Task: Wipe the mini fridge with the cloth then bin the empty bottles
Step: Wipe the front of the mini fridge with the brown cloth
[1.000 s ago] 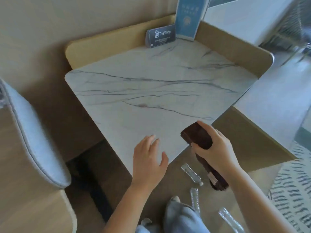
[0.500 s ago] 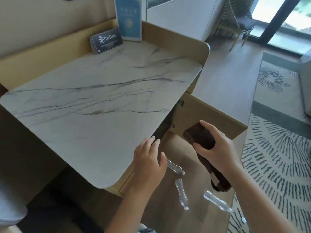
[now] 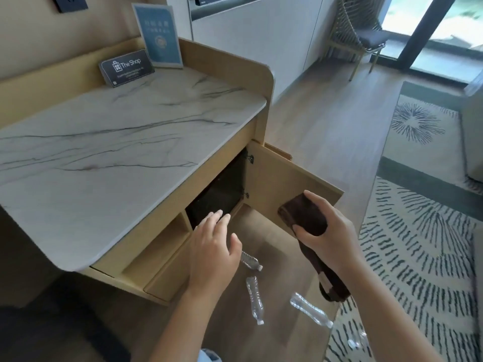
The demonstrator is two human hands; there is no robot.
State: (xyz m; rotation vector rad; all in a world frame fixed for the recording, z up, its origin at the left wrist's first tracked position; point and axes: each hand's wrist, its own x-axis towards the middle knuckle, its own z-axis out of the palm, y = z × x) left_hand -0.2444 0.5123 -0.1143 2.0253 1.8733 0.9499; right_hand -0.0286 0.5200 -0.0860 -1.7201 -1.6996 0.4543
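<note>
We're at the wipe step: right hand (image 3: 329, 232) grips the folded cloth (image 3: 303, 218) by the open cabinet door (image 3: 282, 178), left hand (image 3: 213, 246) relaxed & empty near the mini fridge (image 3: 218, 195), so next we prob. press cloth to it; bottles (image 3: 254, 300) lie on the floor (image 3: 326, 126).

Most of the mini fridge (image 3: 219, 192) sits hidden under the surface (image 3: 104, 152). Only a dim, dark front shows, and my left hand (image 3: 211, 246) overlaps its lower edge. That hand also covers the base of the nearest bottle (image 3: 251, 263). The bottle on the rug (image 3: 356, 340) is a blur. My right hand (image 3: 332, 236) hides part of the cloth (image 3: 305, 218) it grips. The small print on the black sign (image 3: 126, 67) and the blue card (image 3: 160, 37) is unreadable. The wall socket (image 3: 69, 2) is cut by the top edge.
</note>
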